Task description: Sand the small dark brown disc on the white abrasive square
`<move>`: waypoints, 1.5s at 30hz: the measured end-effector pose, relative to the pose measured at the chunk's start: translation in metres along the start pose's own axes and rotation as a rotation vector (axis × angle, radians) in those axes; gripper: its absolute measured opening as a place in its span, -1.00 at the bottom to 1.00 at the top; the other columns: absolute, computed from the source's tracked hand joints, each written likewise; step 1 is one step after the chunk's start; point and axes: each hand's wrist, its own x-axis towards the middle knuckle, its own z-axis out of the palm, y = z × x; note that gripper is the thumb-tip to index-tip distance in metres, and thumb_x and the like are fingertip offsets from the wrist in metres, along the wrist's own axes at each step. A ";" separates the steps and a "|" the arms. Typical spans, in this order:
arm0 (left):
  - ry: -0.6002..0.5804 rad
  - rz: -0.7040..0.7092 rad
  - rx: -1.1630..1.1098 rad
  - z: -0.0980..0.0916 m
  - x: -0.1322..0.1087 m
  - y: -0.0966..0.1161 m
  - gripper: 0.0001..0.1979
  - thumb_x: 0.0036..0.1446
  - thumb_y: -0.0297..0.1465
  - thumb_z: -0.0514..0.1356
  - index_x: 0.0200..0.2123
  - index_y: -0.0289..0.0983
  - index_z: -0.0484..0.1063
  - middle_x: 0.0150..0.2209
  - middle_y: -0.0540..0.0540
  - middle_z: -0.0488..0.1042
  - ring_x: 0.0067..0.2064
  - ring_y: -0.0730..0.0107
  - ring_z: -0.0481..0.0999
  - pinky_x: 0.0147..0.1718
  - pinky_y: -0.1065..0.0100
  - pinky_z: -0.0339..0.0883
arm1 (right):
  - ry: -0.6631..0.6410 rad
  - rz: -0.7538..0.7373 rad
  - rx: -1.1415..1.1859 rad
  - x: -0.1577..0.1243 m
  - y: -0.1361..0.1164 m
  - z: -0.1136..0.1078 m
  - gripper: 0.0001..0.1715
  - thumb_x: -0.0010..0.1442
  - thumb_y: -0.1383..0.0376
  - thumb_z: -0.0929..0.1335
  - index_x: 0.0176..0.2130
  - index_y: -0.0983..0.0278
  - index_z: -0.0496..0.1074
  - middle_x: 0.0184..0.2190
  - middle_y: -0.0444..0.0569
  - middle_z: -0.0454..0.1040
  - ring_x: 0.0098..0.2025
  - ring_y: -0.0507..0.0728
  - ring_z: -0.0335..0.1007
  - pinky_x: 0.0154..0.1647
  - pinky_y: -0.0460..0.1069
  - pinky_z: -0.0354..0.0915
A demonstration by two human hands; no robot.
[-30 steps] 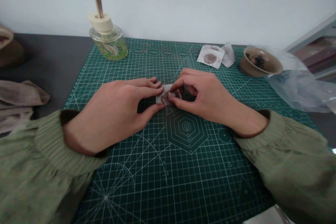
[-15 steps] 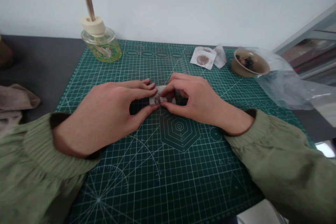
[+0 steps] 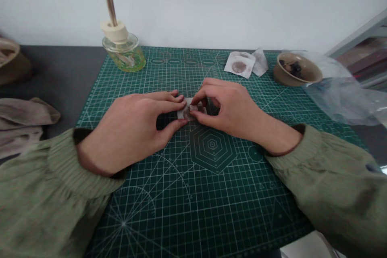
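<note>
A small white papery square with brown staining lies on the green cutting mat, between my two hands. My left hand is open over its left side, with thumb and fingers stretched apart and their tips at its edges. Closed in a pinch above the same square, my right hand has a small pale crumpled lump between thumb and index finger. The lump's exact kind is too small to make out. Part of the square is hidden under the right fingers.
Farther back are a reed diffuser bottle, two stained white squares, and a brown bowl holding dark bits beside a clear plastic bag. Left of the mat are another bowl and a brownish cloth.
The whole view has shifted, so everything sits slightly farther right and more of the left bowl shows. The lump in my right pinch has risen slightly; my left hand stays at the square.
</note>
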 end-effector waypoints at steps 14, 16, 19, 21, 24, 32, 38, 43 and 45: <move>0.006 0.001 0.022 0.000 0.002 0.001 -0.50 0.69 0.05 0.23 0.35 0.05 0.86 0.39 -0.08 0.84 0.40 -0.39 0.87 0.39 -0.43 0.86 | -0.038 -0.053 0.049 -0.004 0.001 -0.003 -0.78 0.54 0.20 0.55 0.01 0.29 0.80 -0.10 0.03 0.72 -0.17 0.18 0.56 -0.12 0.09 0.29; 0.001 0.004 0.004 0.000 0.002 0.001 -0.54 0.68 0.03 0.26 0.34 0.07 0.86 0.38 -0.06 0.85 0.41 -0.36 0.87 0.41 -0.38 0.85 | -0.012 -0.023 0.020 -0.003 0.002 -0.003 -0.80 0.51 0.20 0.58 -0.01 0.28 0.80 -0.11 0.03 0.72 -0.17 0.19 0.54 -0.12 0.09 0.27; 0.008 -0.009 -0.013 -0.001 0.001 0.000 -0.59 0.66 0.02 0.31 0.33 0.14 0.86 0.39 -0.01 0.84 0.44 -0.33 0.85 0.45 -0.38 0.82 | -0.005 -0.018 0.009 -0.002 0.001 -0.002 -0.85 0.51 0.24 0.56 -0.03 0.27 0.77 -0.07 0.04 0.72 -0.13 0.21 0.56 -0.07 0.10 0.31; 0.013 -0.020 -0.014 -0.001 0.000 -0.001 -0.62 0.66 0.03 0.32 0.33 0.20 0.86 0.40 0.03 0.84 0.44 -0.31 0.85 0.44 -0.37 0.82 | -0.032 -0.047 0.042 -0.001 0.000 -0.001 -0.85 0.53 0.24 0.54 -0.02 0.27 0.76 -0.07 0.03 0.71 -0.13 0.20 0.56 -0.08 0.10 0.31; 0.010 -0.020 -0.027 0.000 0.000 -0.002 -0.62 0.66 0.03 0.32 0.32 0.19 0.85 0.40 0.04 0.84 0.44 -0.29 0.85 0.43 -0.36 0.83 | -0.051 -0.029 0.050 -0.001 0.001 -0.001 -0.84 0.52 0.21 0.56 -0.02 0.24 0.77 -0.13 -0.02 0.67 -0.17 0.17 0.51 -0.11 0.09 0.28; 0.010 -0.024 -0.002 0.002 0.001 -0.001 -0.59 0.67 0.04 0.28 0.33 0.18 0.85 0.40 0.03 0.84 0.43 -0.34 0.85 0.42 -0.41 0.83 | -0.059 -0.062 0.076 -0.001 0.000 -0.001 -0.80 0.55 0.22 0.54 0.00 0.29 0.79 -0.13 -0.01 0.67 -0.16 0.17 0.54 -0.11 0.08 0.30; 0.010 0.012 0.041 0.001 -0.001 -0.001 -0.52 0.70 0.08 0.23 0.35 0.11 0.85 0.41 -0.03 0.83 0.41 -0.37 0.86 0.37 -0.43 0.86 | 0.009 -0.007 0.002 0.000 0.000 -0.002 -0.84 0.50 0.24 0.56 -0.03 0.29 0.78 -0.11 0.02 0.69 -0.14 0.19 0.53 -0.08 0.09 0.28; 0.011 0.000 0.006 0.001 0.000 -0.002 -0.57 0.68 0.01 0.27 0.35 0.09 0.85 0.40 -0.06 0.83 0.42 -0.40 0.86 0.39 -0.47 0.84 | -0.054 -0.048 0.043 -0.002 0.000 -0.001 -0.80 0.56 0.21 0.55 0.01 0.28 0.79 -0.09 0.02 0.70 -0.13 0.19 0.56 -0.09 0.09 0.30; 0.010 0.000 -0.019 0.001 0.000 -0.002 -0.57 0.68 0.01 0.30 0.36 0.09 0.85 0.40 -0.06 0.84 0.43 -0.44 0.85 0.41 -0.49 0.82 | -0.007 -0.025 0.011 -0.002 0.002 -0.001 -0.81 0.55 0.21 0.56 -0.01 0.28 0.80 -0.09 0.05 0.70 -0.11 0.21 0.57 -0.07 0.10 0.29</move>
